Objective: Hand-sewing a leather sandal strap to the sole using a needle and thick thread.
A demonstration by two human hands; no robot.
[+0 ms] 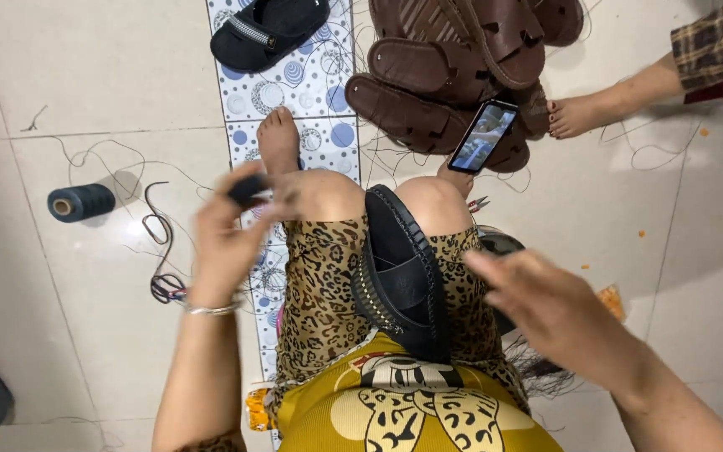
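The black sandal (401, 280) sits wedged between the person's knees, so both hands stay free. Left hand (226, 237) pinches a small dark tool (248, 189) (blurry); right hand (550, 305) hovers open beside it.

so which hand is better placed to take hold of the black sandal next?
Probably right. The right hand is open beside the black sandal wedged between the knees. The left hand is raised, gripping a small dark object.

Black sandal (403, 276) between leopard-print knees; above it, brown sandals (453, 67); left of it, dark blue thread spool (81, 202) on white floor (85, 75), blue-dotted mat (311, 84).
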